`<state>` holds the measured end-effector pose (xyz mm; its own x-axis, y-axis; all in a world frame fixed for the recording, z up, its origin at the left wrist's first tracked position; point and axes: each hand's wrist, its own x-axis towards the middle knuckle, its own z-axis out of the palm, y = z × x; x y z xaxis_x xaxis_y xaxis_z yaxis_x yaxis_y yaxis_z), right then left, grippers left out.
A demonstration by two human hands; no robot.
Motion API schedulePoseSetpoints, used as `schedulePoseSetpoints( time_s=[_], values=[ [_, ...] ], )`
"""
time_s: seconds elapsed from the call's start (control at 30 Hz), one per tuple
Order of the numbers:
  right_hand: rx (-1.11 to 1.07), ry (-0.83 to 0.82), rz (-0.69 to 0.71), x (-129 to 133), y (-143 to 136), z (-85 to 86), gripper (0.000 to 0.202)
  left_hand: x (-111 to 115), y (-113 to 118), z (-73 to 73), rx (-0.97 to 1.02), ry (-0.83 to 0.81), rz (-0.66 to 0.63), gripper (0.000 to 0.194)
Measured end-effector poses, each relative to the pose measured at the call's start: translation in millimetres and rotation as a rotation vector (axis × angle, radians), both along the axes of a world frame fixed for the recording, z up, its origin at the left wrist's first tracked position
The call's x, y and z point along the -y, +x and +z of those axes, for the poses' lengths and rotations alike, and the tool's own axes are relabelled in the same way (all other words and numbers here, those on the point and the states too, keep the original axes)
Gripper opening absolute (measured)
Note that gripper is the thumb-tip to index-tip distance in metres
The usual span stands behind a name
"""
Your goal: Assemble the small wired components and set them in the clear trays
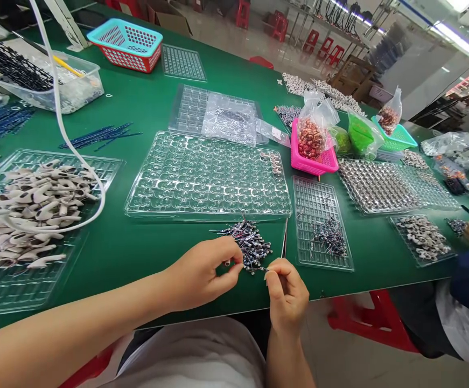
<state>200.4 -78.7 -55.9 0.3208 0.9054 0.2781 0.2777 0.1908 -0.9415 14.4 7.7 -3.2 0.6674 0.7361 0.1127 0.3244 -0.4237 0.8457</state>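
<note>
- Bare left forearm [133, 302] and pale shirt [202, 358] lie nearest the camera, by the edge of the green table [186, 237].
- Left hand [202, 275]: thumb and forefinger are drawn together, apparently curled round a small pale piece [226, 263]. A loosened curl could let it drop; which fingers bear it is hidden.
- Right hand [288, 299]: thumb and forefinger pinch a small wired part [266, 270] at the near side of the heap of wired parts [254, 245]. Most of it is covered by the fingertips.
- Thin leads might snag on neighbours if lifted carelessly, dragging others along or bending them; whether this one is free of the heap cannot be made out.
- Tweezers [285, 241] lie just beyond the right hand, their near end hidden behind it; a sideways knock could push them.
- Farther out, the transparent tray [169, 178] holds a few pale pieces at its far right corner. A bump to its rim might shift them; glare blurs its cells.
- At left, a white cord [62, 129] loops over the heap of curved casings [36, 210]; a tug could scatter some. That heap is cut off by the frame.
</note>
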Motion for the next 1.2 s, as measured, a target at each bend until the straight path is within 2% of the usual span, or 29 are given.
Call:
schedulePoseSetpoints(
  time_s=[0.13, 0.27, 0.47, 0.57, 0.7, 0.93, 1.2],
  values=[
    [-0.038, 0.035, -0.042, -1, -1, -2.7, 0.011, -3, -3, 7.0, -0.047, -0.245, 0.047, 0.017],
    [-0.025, 0.052, -0.088, 0, -1, -6.1, 0.009, -4, -5, 7.3, -0.031, -0.461, -0.013, 0.031],
    [0.015, 0.082, -0.126, 1, -2, -6.5, 0.007, 1, 3, -4.6, 0.042, -0.560, -0.022, 0.033],
    [0.045, 0.079, -0.101, 3, -2, -6.1, 0.004, 2, 7, -8.1, 0.042, -0.555, 0.020, 0.032],
    [0.096, 0.037, -0.050, 6, 0, -6.2, 0.004, 2, 7, -9.6, -0.009, -0.458, 0.060, 0.031],
    [0.180, 0.045, -0.019, 5, 0, -3.0, 0.005, 3, 7, -9.5, -0.056, -0.292, 0.052, 0.030],
    [0.183, 0.043, 0.001, 3, -1, -0.7, 0.007, 4, 6, -15.8, -0.035, -0.208, 0.033, 0.031]
  ],
)
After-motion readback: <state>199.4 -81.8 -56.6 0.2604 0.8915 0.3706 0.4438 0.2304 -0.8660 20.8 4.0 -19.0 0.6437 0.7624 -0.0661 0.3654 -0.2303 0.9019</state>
